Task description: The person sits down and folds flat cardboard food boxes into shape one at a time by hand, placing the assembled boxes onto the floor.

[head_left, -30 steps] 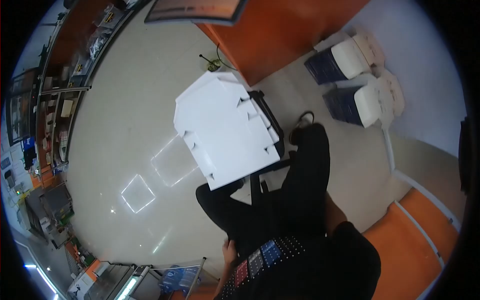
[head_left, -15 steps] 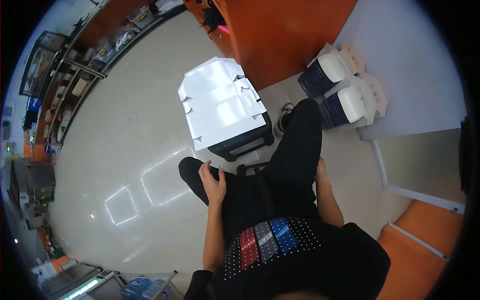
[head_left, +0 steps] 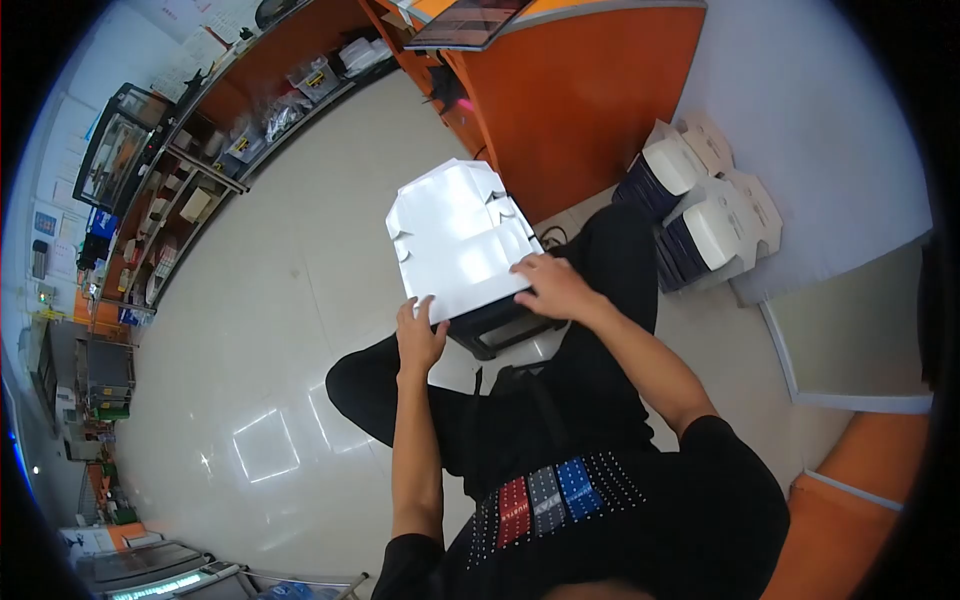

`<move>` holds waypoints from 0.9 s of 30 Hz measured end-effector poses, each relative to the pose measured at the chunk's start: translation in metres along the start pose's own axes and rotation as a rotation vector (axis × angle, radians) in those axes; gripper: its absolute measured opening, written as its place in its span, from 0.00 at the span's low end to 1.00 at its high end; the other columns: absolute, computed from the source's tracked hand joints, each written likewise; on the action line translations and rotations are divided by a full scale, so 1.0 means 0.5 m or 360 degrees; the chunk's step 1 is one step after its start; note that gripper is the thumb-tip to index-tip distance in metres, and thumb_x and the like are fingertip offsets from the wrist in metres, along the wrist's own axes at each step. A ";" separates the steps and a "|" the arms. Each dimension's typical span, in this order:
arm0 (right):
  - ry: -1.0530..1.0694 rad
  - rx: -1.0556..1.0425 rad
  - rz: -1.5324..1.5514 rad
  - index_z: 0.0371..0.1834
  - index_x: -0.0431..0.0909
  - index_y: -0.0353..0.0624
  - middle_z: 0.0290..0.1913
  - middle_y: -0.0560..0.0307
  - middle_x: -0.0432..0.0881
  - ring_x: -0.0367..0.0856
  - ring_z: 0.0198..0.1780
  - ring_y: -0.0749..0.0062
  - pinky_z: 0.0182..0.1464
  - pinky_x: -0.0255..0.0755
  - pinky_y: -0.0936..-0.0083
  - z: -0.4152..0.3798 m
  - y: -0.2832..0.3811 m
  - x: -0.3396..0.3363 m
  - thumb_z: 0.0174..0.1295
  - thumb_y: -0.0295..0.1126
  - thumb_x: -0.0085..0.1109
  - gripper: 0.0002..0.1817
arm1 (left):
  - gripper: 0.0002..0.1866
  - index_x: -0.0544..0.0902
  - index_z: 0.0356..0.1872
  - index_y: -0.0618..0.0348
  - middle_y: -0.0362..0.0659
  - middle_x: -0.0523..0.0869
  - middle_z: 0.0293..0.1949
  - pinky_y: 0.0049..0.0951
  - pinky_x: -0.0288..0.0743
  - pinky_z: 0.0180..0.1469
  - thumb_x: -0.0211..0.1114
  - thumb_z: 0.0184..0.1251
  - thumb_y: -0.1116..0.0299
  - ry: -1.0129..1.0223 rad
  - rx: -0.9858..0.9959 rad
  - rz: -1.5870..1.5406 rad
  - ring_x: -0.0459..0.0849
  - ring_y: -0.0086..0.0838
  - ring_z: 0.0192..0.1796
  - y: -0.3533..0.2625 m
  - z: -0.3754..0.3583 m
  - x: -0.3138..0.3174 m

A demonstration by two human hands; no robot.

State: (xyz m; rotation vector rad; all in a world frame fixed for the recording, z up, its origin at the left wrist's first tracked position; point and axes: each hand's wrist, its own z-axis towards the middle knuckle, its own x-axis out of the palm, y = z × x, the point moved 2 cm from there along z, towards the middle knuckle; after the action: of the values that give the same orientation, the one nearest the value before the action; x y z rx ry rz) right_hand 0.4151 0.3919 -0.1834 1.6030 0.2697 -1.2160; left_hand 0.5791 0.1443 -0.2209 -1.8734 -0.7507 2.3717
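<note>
A flat white die-cut cardboard box blank (head_left: 455,245) with notched, tabbed edges lies on a black stool (head_left: 490,328) in front of my knees. At its near left corner, my left hand (head_left: 421,338) touches the edge with fingers apart. My right hand (head_left: 555,287) rests at the near right edge, fingers spread and thumb held away from them. Whether any fingertips reach under the board is not visible.
Two stacks of folded dark-and-white cartons (head_left: 708,232) stand against the wall on the right. Beyond the stool is an orange-brown counter (head_left: 590,110). Loaded shelves (head_left: 165,225) line the left side. Glossy tiled floor (head_left: 270,330) lies between.
Both hands have moved forward from beside my thighs to the near edge of the white cardboard. My view has tilted up slightly, showing more of the counter top.
</note>
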 end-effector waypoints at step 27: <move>0.0285 0.0071 0.0461 0.52 0.87 0.44 0.51 0.53 0.88 0.82 0.54 0.56 0.62 0.72 0.66 0.067 -0.097 0.078 0.65 0.34 0.67 0.14 | 0.09 0.88 0.44 0.59 0.46 0.88 0.44 0.34 0.75 0.46 0.70 0.63 0.78 -0.0283 -0.0019 -0.0269 0.86 0.39 0.47 0.016 0.011 0.012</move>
State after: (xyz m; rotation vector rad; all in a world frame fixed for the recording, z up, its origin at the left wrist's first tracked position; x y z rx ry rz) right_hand 0.3808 0.3694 -0.2409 1.7247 0.1179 -0.8648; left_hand 0.5746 0.1368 -0.2284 -1.5483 -0.8992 2.4520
